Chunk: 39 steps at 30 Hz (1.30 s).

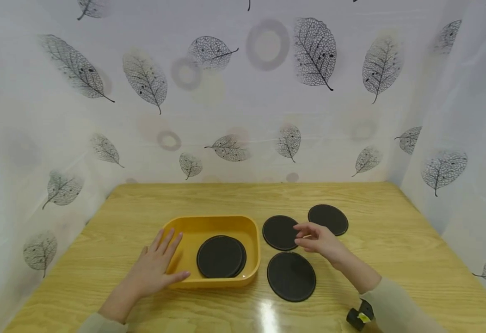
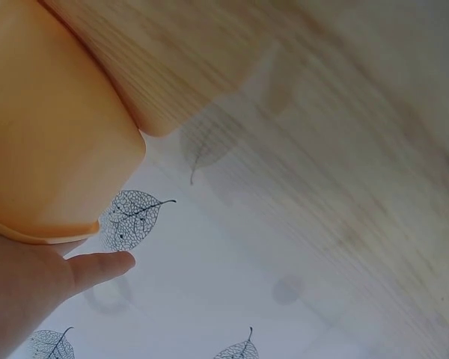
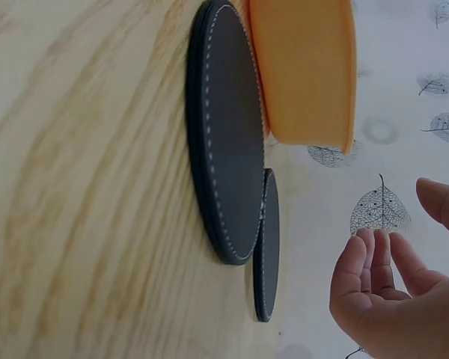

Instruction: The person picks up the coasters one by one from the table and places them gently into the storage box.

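Note:
My left hand (image 1: 153,268) rests against the left end of a yellow plastic bin (image 1: 256,238), fingers spread and thumb by the front rim. The left wrist view shows this hand (image 2: 22,288) at the rim of the bin (image 2: 60,142). Inside the bin lie black round coasters (image 1: 219,256), overlapping. My right hand (image 1: 322,240) hovers with loosely bent fingers and holds nothing. Near it on the table are a middle coaster (image 1: 279,232), a front coaster (image 1: 291,277) and a back coaster (image 1: 328,219). White stitching edges the nearest coaster (image 3: 228,134) in the right wrist view.
The wooden table (image 1: 392,259) carries the bin and coasters. A white curtain (image 1: 243,92) printed with leaves hangs behind and at both sides. A small black device (image 1: 357,318) is by the right sleeve (image 1: 392,305).

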Tool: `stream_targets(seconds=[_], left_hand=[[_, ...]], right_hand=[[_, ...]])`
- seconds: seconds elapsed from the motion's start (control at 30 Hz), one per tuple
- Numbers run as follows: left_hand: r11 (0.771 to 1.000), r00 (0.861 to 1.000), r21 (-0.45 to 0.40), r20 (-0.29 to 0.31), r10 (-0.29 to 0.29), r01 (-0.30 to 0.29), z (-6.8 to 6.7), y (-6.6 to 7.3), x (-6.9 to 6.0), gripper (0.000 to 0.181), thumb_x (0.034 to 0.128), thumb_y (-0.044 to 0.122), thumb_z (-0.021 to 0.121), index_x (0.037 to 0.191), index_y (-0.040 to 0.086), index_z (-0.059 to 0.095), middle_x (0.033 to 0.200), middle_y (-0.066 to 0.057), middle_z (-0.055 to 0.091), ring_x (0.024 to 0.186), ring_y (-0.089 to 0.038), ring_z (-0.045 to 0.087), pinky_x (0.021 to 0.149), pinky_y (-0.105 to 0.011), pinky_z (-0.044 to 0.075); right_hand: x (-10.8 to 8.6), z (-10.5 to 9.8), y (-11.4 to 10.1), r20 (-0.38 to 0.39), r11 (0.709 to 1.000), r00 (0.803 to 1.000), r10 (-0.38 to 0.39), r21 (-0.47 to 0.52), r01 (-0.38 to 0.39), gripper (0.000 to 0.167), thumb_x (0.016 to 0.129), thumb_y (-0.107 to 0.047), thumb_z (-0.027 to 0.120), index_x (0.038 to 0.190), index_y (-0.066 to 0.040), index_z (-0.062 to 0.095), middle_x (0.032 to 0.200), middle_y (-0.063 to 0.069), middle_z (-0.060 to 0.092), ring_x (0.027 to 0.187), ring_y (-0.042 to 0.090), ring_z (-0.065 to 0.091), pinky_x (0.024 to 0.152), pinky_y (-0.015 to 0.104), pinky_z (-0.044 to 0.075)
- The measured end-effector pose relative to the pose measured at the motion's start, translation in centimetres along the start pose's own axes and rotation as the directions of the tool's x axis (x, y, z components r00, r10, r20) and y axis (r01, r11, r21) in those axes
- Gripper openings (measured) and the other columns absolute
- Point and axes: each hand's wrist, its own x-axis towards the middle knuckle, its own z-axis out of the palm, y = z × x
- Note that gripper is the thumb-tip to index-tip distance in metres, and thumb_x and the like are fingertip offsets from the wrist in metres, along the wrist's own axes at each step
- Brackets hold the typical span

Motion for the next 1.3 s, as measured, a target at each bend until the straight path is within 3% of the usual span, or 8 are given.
stream_targets(seconds=[0.53,0.83,1.07,1.3], left_hand=[[1.000,1.000,-0.012,0.021,-0.006,0.006,-0.1,0.2,0.0,0.086,0.0791,0.058,0.051,0.141,0.006,0.021,0.144,-0.018,0.014,0.129,-0.040,0.006,0.084,-0.068,0.022],[1.000,1.000,0.003,0.009,0.002,-0.002,-0.1,0.1,0.0,0.086,0.0790,0.057,0.051,0.140,0.005,0.021,0.144,-0.019,0.015,0.129,-0.040,0.006,0.084,-0.068,0.023],[1.000,1.000,-0.002,0.012,-0.004,0.004,-0.2,0.1,0.1,0.086,0.0790,0.058,0.051,0.141,0.006,0.021,0.144,-0.018,0.015,0.130,-0.040,0.006,0.085,-0.068,0.023],[1.000,1.000,-0.011,0.020,-0.005,0.005,-0.1,0.0,0.1,0.086,0.0793,0.057,0.051,0.141,0.006,0.020,0.144,-0.018,0.014,0.130,-0.040,0.005,0.084,-0.068,0.022]], right_hand=[[0.1,0.0,1.3,0.087,0.983,0.996,-0.023,-0.177,0.038,0.048,0.082,-0.016,0.064,0.119,0.008,0.046,0.099,0.017,0.049,0.087,0.025,0.054,0.070,0.034,0.047],[0.2,0.2,2.1,0.166,0.912,0.984,-0.063,-0.390,0.124,0.047,0.078,-0.025,0.068,0.112,0.003,0.052,0.099,0.012,0.053,0.090,0.029,0.053,0.072,0.033,0.047],[0.4,0.3,1.9,0.237,0.856,0.967,-0.095,-0.476,0.201,0.048,0.077,-0.028,0.068,0.109,0.004,0.054,0.097,0.009,0.055,0.087,0.024,0.053,0.073,0.036,0.044],[0.5,0.7,2.3,0.271,0.808,0.959,-0.077,-0.547,0.220,0.051,0.075,-0.031,0.070,0.108,0.005,0.055,0.094,0.008,0.052,0.082,0.020,0.049,0.069,0.033,0.043]])
